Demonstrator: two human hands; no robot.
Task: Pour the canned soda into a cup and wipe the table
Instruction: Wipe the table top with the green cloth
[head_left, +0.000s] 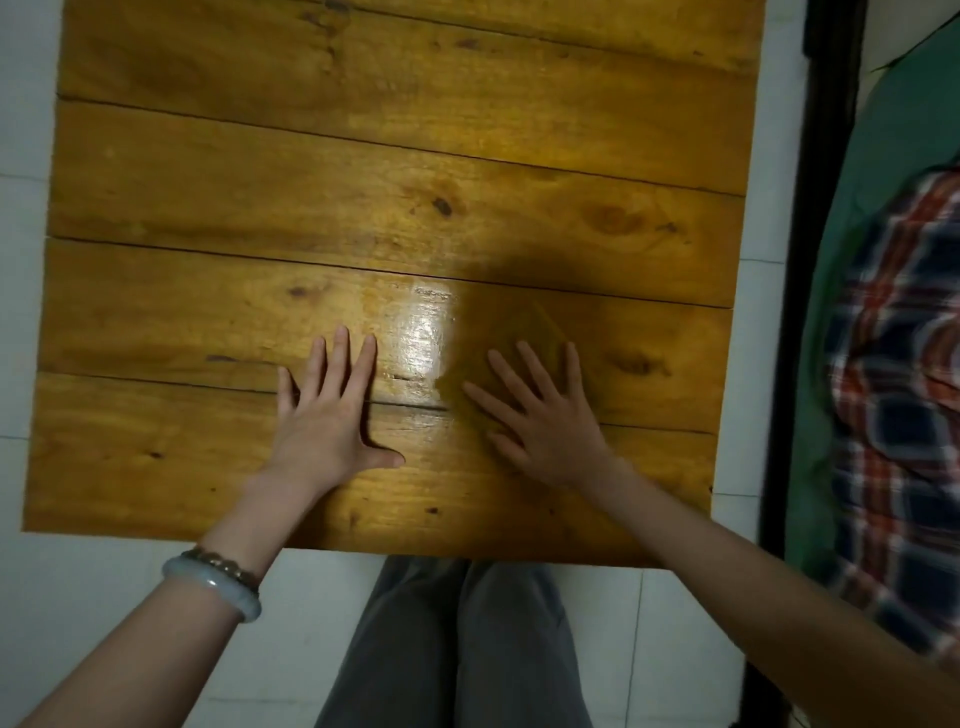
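left hand is laid flat on the wooden tabletop at 7 o'clock, fingers straight. right hand is pressed, fingers spread, on a blurred yellow cloth at 5 o'clock.

Readable text: none anywhere in view.
Counter: plain wood planks with grain and knots, no lettering or numbers.
Cloth: blurred, no print or label to be made out.
Bracelets: no legible marking.
Plaid fabric: checked pattern only, no words or logo.
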